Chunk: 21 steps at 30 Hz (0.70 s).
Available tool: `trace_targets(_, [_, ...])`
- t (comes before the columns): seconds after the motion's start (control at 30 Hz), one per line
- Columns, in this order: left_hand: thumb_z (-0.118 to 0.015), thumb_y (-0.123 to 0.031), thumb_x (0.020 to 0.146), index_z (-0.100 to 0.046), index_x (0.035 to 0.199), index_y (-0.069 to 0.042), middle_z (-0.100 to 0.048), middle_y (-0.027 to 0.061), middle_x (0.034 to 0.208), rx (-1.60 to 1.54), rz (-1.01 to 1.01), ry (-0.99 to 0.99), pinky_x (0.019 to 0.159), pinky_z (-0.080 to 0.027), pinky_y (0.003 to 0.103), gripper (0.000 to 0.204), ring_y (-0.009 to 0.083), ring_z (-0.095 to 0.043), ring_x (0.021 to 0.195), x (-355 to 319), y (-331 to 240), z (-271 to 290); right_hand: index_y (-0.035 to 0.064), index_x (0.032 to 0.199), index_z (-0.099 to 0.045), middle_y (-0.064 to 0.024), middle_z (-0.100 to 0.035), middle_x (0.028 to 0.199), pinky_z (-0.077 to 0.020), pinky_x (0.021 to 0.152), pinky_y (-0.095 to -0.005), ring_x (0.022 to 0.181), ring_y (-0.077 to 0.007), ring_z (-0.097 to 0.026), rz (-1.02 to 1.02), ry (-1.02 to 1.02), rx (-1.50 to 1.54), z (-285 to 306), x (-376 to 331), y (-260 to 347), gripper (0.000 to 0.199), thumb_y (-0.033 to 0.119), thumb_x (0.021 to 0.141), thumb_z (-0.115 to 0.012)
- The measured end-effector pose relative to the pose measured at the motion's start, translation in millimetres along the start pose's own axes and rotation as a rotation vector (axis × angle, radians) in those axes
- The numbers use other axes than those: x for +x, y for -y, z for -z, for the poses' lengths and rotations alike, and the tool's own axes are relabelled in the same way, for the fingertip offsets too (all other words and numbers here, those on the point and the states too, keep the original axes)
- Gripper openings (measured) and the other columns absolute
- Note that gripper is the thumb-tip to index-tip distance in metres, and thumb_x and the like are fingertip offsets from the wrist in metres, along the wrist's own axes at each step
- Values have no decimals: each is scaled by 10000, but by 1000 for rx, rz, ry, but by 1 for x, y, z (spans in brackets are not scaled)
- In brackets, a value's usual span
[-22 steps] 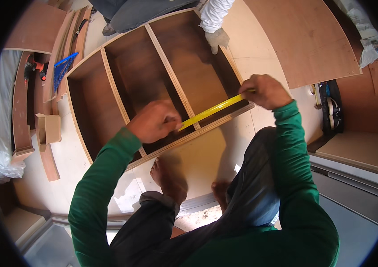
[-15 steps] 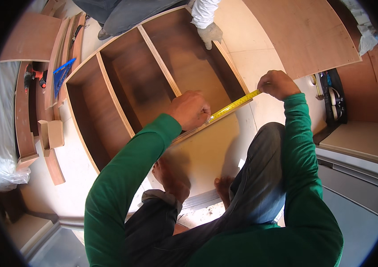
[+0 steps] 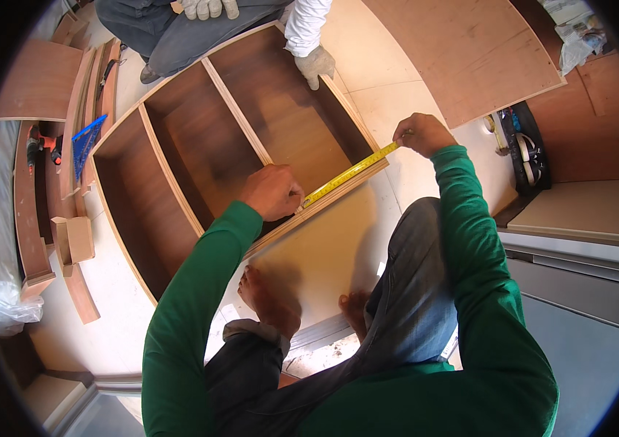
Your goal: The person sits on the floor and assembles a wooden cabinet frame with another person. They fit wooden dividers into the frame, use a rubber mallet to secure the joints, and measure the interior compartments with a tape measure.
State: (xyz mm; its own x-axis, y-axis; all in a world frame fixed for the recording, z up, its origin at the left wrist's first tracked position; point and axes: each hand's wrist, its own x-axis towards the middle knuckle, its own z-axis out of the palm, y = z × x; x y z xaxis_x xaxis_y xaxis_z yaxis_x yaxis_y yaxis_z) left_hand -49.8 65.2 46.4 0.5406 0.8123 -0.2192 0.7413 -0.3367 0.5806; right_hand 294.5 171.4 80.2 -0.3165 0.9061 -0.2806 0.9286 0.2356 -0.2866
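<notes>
A yellow tape measure blade stretches along the near edge of a brown wooden cabinet frame, which lies on the floor with its compartments facing up. My left hand is closed on the blade's left end, beside the near end of a divider. Just past the frame's right corner, my right hand pinches the other end of the blade. The tape's case cannot be made out. Across the frame, a co-worker's gloved hand rests on its far right side.
Wooden boards, a blue set square and a cordless drill lie at the left. A large plywood panel is at the upper right, above a black bag with tape rolls. The co-worker's legs are beyond the frame.
The view has shifted, so the whole scene sits further left. Both my hands keep hold of the stretched tape. The co-worker's other gloved hand has come into view at the top.
</notes>
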Motion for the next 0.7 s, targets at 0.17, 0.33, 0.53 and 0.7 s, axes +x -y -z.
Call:
trace_targets(0.17, [-624, -161, 768, -772, 827, -129, -621, 132, 794, 5, -36, -7, 729, -499, 452, 162, 336, -610, 818, -1, 4, -4, 127, 847, -766, -92, -730, 812, -552, 745, -346, 787, -248, -695, -50, 97, 12, -12, 6, -1, 95, 142, 754, -754])
trace_targets(0.33, [-668, -188, 788, -773, 832, -118, -605, 114, 785, -13, -7, -15, 727, -494, 440, 134, 323, -604, 818, -4, -3, 2, 125, 862, -756, -89, -732, 851, -549, 755, -357, 820, -253, -694, -57, 167, 19, -22, 10, -1, 106, 166, 765, -754])
trace_targets(0.53, [-710, -213, 803, -771, 835, -101, -606, 111, 773, -37, -47, -60, 706, -487, 427, 132, 304, -607, 808, -5, 3, -3, 123, 867, -744, -89, -729, 851, -551, 762, -368, 833, -259, -694, -49, 167, -34, -24, 11, 0, 102, 168, 775, -744])
trace_targets(0.7, [-680, -154, 794, -771, 845, -109, -606, 107, 756, -52, -90, -52, 702, -491, 422, 114, 299, -600, 775, -4, 8, -5, 124, 869, -741, -87, -729, 855, -550, 764, -369, 838, -257, -693, -69, 222, -40, -23, 12, 2, 101, 166, 777, -733])
